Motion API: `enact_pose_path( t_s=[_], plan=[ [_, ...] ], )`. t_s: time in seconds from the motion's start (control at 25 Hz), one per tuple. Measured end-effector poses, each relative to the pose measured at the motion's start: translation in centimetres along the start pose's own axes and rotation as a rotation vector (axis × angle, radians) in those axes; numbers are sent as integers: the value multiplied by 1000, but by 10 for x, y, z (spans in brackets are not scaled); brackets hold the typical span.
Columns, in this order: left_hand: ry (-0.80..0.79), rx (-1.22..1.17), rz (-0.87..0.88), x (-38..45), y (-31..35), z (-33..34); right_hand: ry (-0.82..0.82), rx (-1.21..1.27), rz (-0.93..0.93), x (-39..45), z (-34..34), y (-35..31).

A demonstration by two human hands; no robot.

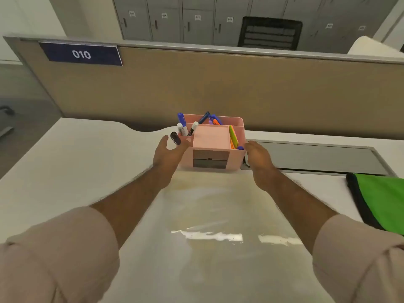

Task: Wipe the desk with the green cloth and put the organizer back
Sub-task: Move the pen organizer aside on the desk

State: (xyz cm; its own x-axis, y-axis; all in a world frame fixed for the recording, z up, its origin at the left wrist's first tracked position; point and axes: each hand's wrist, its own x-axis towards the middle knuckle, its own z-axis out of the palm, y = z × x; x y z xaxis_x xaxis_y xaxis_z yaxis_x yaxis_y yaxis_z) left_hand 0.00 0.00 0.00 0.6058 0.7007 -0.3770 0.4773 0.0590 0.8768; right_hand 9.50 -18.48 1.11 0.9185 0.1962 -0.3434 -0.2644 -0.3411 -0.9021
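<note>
The pink organizer (213, 147) stands on the white desk (87, 171) close to the partition, holding markers, pens and coloured sticky notes. My left hand (169, 150) is at its left side with fingers spread; the thumb touches the front left corner. My right hand (256, 153) lies against the organizer's right wall with the fingertips touching it; neither hand wraps around it. The green cloth (380, 200) with a dark edge lies flat on the desk at the far right, apart from both hands.
A grey cable-tray lid (317, 158) is set into the desk right of the organizer. The tan partition (218, 88) with a "010" sign rises behind. Shiny streaks (207, 215) mark the desk between my forearms. Grey lockers and a black chair stand beyond.
</note>
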Motion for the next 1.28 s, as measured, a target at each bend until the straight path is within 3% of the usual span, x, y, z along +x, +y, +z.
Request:
enact_pose_path(
  t_s=[0.16,0.44,0.76,1.0,1.28],
  plan=[
    [-44,-162,-53,9,4,16,16,70,-6,7,21,6],
    [43,-352,-58,8,10,22,112,113,-63,-5,40,2],
    [179,-425,69,17,23,-90,-38,207,-220,-36,120,-33],
    [294,-350,-24,33,-16,-177,-143,106,-212,-63,217,-25],
    [344,-298,-97,57,-55,-231,-210,43,-188,-87,271,-6]
  ],
)
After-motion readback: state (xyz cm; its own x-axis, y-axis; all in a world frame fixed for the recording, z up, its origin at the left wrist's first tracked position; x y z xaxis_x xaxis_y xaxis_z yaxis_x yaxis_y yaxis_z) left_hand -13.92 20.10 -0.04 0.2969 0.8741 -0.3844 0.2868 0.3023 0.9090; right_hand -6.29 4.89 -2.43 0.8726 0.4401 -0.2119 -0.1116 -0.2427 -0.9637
